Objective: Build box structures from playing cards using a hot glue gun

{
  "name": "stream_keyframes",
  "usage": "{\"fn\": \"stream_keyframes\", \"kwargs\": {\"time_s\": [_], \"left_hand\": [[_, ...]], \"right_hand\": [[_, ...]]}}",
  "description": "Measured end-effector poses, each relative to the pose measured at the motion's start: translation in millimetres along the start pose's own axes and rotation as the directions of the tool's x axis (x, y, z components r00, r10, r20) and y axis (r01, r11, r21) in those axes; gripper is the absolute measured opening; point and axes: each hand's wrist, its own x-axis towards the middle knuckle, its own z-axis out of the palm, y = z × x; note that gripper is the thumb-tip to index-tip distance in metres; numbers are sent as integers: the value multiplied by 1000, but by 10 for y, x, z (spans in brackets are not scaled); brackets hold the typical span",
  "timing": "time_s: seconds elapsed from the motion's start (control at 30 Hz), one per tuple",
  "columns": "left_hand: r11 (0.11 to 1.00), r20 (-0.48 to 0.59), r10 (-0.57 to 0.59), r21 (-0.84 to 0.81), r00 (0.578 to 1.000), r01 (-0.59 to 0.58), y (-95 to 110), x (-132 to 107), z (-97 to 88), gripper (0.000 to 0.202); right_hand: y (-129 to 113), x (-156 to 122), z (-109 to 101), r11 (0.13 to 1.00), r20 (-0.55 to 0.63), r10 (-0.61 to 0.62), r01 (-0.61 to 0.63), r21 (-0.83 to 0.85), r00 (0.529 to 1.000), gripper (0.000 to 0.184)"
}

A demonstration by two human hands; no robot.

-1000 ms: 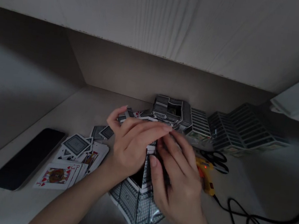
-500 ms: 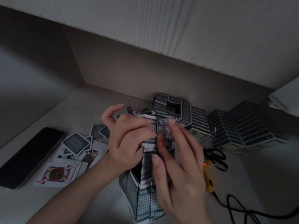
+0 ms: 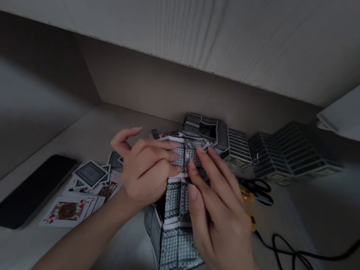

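A model built of folded, patterned playing cards (image 3: 175,198) stands between my hands, with a dark opening on its left side. My left hand (image 3: 147,170) is closed on the upper left edge, its fingertips on the card backs and one finger raised away. Over the right side bends my right hand (image 3: 221,198), its thumb and fingertips pressed on the top panel near the centre seam. Shiny patches like clear tape show under these fingers. The palm hides the right side.
Loose playing cards (image 3: 68,211) and a black phone (image 3: 31,190) lie on the left. Behind are a boxy card piece (image 3: 221,134) and folded card strips (image 3: 296,155). Scissors (image 3: 260,192), a yellow tool (image 3: 248,195) and a black cable (image 3: 295,254) lie right.
Both hands and the card model have shifted slightly left, and more of the model's patterned top shows. My right fingertips have moved on the panel, with the index finger lying straighter.
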Motion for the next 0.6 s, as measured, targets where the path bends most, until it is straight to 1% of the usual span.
{"fn": "stream_keyframes", "kwargs": {"time_s": [0.07,0.13,0.23,0.33,0.47,0.6], "left_hand": [[1000,11,3,11,1000,-3,-2,-3,3,25],[999,0,32,0,999,-32,-11,-7,15,24],[995,-16,96,-16,995,-96,-27,-15,43,22],[994,10,105,-9,994,-105,-35,-26,59,21],[996,1,86,-1,996,-86,-43,-43,60,24],[992,-1,128,-11,992,-128,-61,-60,67,24]], "right_hand": [[3,-2,-2,1000,5,-20,20,-20,1000,35],[-6,-6,-5,997,29,-46,47,-62,999,35],[-38,-15,2,980,94,-53,69,-187,994,41],[-62,-25,28,955,124,-42,76,-288,991,48],[-58,-38,49,940,137,-70,112,-323,988,50],[-56,-47,35,923,132,-79,122,-364,988,58]]}}
